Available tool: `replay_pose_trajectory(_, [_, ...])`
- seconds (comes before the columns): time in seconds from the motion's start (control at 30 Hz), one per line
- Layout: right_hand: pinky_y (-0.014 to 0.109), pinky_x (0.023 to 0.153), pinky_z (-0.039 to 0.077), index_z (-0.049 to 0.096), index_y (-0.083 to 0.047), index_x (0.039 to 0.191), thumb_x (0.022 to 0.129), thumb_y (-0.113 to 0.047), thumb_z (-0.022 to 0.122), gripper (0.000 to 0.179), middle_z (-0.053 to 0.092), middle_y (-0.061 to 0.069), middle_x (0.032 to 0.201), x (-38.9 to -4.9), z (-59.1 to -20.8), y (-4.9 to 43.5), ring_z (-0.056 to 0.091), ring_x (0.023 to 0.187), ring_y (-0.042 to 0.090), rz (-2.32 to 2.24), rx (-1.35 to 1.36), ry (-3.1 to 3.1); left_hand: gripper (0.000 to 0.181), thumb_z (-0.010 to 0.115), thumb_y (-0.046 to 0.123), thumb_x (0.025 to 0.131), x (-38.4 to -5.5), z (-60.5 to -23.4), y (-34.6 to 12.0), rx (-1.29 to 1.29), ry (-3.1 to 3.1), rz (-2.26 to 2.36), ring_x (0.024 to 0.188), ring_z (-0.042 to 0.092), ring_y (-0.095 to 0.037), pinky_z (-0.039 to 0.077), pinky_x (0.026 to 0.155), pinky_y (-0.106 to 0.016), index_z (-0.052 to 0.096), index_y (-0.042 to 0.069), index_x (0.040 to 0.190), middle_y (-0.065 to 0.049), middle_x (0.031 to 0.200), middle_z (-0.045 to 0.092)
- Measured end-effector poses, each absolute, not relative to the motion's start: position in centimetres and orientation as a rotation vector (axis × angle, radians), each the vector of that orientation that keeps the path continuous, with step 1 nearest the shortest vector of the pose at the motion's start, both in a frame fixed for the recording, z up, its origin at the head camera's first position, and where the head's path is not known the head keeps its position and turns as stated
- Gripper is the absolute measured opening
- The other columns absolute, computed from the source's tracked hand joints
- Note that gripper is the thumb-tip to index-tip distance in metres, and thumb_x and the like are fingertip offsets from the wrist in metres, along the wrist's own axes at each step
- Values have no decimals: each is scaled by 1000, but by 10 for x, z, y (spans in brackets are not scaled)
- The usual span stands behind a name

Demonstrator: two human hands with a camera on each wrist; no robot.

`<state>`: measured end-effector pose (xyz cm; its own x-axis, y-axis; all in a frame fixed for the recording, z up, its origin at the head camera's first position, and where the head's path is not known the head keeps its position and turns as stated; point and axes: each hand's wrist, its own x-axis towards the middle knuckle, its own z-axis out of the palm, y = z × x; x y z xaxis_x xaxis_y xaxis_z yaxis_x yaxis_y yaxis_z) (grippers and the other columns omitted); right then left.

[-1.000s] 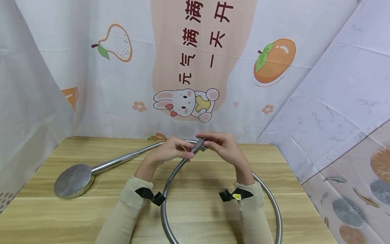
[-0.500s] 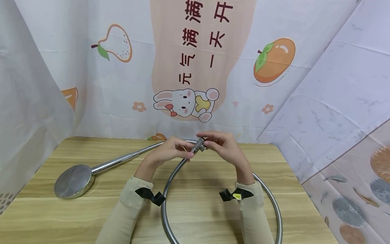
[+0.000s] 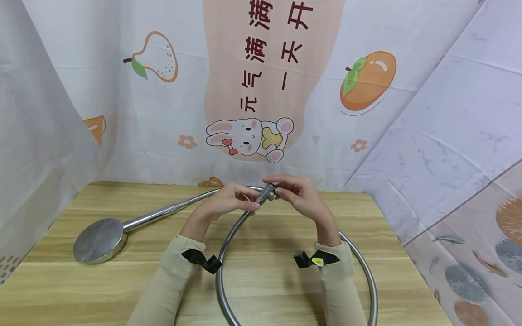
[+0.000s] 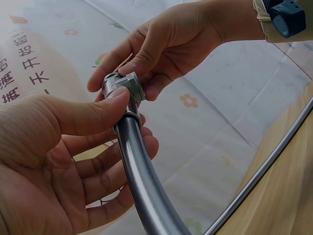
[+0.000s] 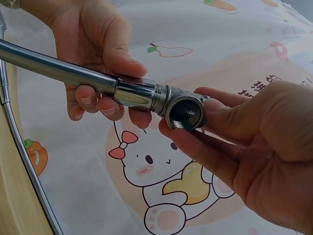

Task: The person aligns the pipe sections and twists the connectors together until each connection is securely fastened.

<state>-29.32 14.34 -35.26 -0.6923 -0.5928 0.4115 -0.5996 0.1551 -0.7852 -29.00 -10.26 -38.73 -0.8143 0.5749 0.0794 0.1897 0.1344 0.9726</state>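
In the head view my left hand [image 3: 222,201] and right hand [image 3: 301,195] meet above the table's far edge. The left thumb and fingers grip the end nut [image 5: 134,94] of a shiny metal shower hose [image 5: 63,69]. My right hand pinches a metal tee fitting [image 5: 171,94] by its far end. In the right wrist view the tee's threaded side opening faces the camera. Nut and tee are in line and joined, with a few threads showing between them. The left fingers partly cover the nut.
A round metal shower head [image 3: 99,241] with its handle [image 3: 155,216] lies on the left of the wooden table [image 3: 277,290]. The hose loops across the table under both forearms. A printed curtain [image 3: 163,117] hangs just behind the table.
The tee fitting appears to have turned slightly between the fingers. Both hands, the hose and the shower head stay almost where they were.
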Motion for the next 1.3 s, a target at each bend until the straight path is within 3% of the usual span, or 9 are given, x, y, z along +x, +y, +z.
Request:
replay_pose_trajectory(0.83, [25, 78, 61, 72, 1, 120, 97, -2, 66, 24, 75, 20, 108, -291, -351, 143, 70, 85, 7, 1623, 1114, -2425, 25, 68, 7, 97, -289, -387, -102, 779, 2089, 1725, 79, 70, -16, 59, 82, -33, 71, -5, 119, -2, 90, 71])
replay_pose_trajectory(1.03, [23, 82, 60, 70, 0, 125, 100, 0, 61, 27, 73, 19, 113, -291, -351, 143, 67, 88, 7, 1592, 1169, -2427, 23, 69, 7, 97, -290, -388, -102, 753, 2098, 1721, 79, 71, -17, 58, 82, -34, 73, -2, 117, -4, 90, 71])
replay_pose_trajectory(1.13, [23, 83, 60, 69, 1, 127, 99, 4, 59, 29, 73, 18, 116, -291, -350, 144, 67, 90, 8, 1575, 1195, -2426, 22, 69, 8, 97, -291, -389, -102, 757, 2098, 1722, 80, 71, -18, 58, 83, -34, 73, -1, 116, -11, 92, 71])
replay_pose_trajectory(1.3, [24, 85, 60, 69, 1, 126, 99, 5, 60, 30, 73, 18, 118, -292, -350, 144, 68, 93, 10, 1583, 1179, -2443, 24, 70, 8, 96, -291, -389, -103, 747, 2098, 1721, 80, 71, -19, 58, 83, -35, 73, -2, 117, -7, 91, 71])
